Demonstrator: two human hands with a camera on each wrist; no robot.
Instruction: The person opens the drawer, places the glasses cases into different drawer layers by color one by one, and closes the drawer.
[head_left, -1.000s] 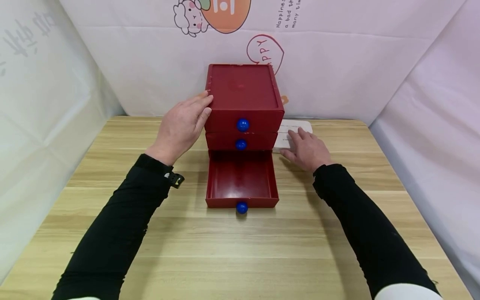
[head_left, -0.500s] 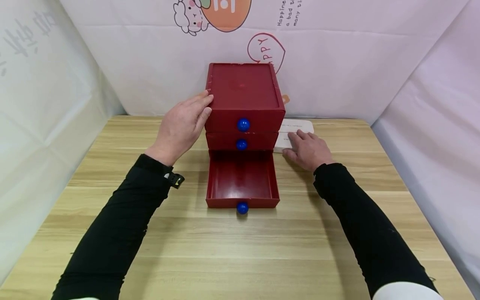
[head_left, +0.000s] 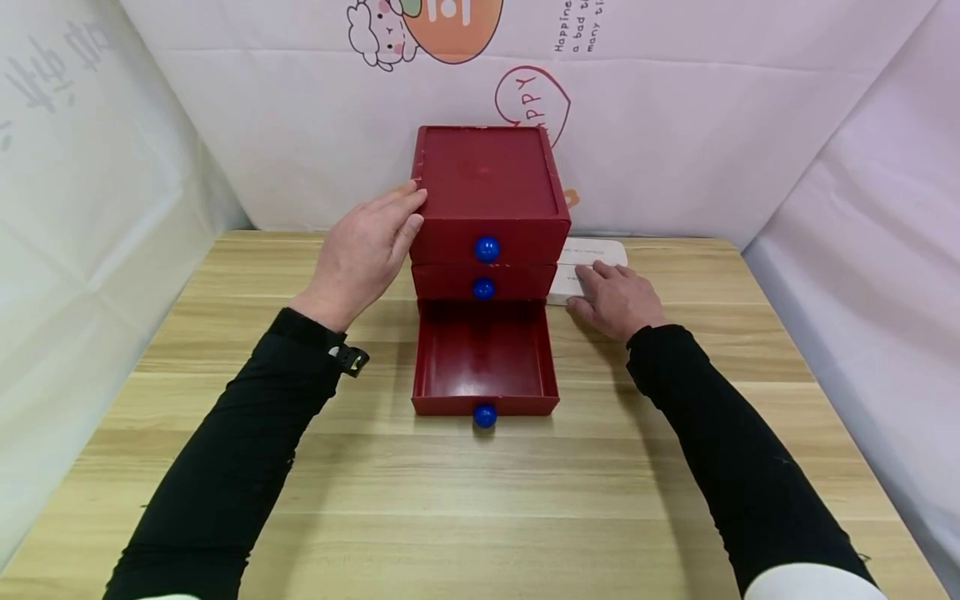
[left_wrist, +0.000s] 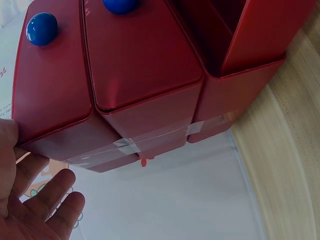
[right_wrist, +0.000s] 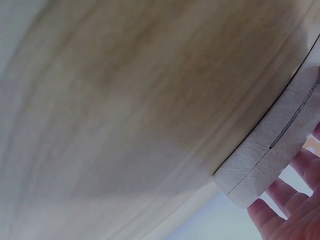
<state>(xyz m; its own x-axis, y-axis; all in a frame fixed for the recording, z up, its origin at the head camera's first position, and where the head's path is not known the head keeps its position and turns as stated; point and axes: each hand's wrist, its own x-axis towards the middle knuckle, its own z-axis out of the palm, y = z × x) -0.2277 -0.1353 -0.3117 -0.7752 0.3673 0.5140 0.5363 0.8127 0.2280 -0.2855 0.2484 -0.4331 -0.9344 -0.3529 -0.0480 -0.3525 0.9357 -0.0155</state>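
A dark red drawer unit (head_left: 483, 171) with blue ball knobs stands at the back of the table. Its bottom drawer (head_left: 446, 407) is pulled out with nothing inside, while the two above are closed. My left hand (head_left: 363, 254) lies against the unit's upper left edge, its fingers extended. In the left wrist view, clear tape runs across the unit's side (left_wrist: 155, 131). Just right of the unit lies a flat white case (head_left: 592, 248), partly behind it. My right hand (head_left: 621, 304) rests fingers on this case, thumb near its front edge. A dark line shows along the case's side (right_wrist: 255, 165) in the right wrist view.
The wooden table (head_left: 480, 508) runs forward from the unit. White printed cloth (head_left: 660, 142) hangs close behind it, and more cloth (head_left: 855, 250) walls off both sides. The pulled-out drawer juts toward me between my arms.
My right hand's fingers and thumb have shifted very slightly on the white case, then held still. The left hand and the drawers keep their places.
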